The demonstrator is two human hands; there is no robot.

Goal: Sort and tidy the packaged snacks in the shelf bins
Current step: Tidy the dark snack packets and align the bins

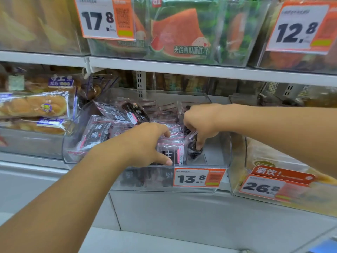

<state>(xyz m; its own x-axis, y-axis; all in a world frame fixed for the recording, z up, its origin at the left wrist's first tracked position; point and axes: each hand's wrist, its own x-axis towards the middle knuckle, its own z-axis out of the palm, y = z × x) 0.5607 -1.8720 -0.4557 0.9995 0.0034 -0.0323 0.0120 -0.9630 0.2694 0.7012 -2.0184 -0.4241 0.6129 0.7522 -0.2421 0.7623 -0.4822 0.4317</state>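
Plastic packets: dark plum snack packets [102, 133] lie jumbled in the clear bin [224, 143] on the middle shelf, some flat, some leaning; the bin's right end shows bare floor.
Packet in hand: one dark packet [194, 147] stands tilted at the right edge of the pile, apparently being set upright into that gap.
Right hand: right hand [200, 121] reaches in from the right, wrist bent down, fingers curled and pinching the packet's top edge.
Left hand: left hand [145, 143] comes in low from the left, thumb along the bin's front wall, fingers curled over the front stack [175, 152], gripping it, likely to keep the row from toppling while the other packet goes in.
Price tag: the 13.8 tag [198, 178] is clipped to the bin's front, just below the hands.
Neighbours: bread packs [34, 106] fill the bin to the left; a bin tagged 26.8 [262, 189] sits to the right.
Above: watermelon toast packs [178, 33] sit on the upper shelf.
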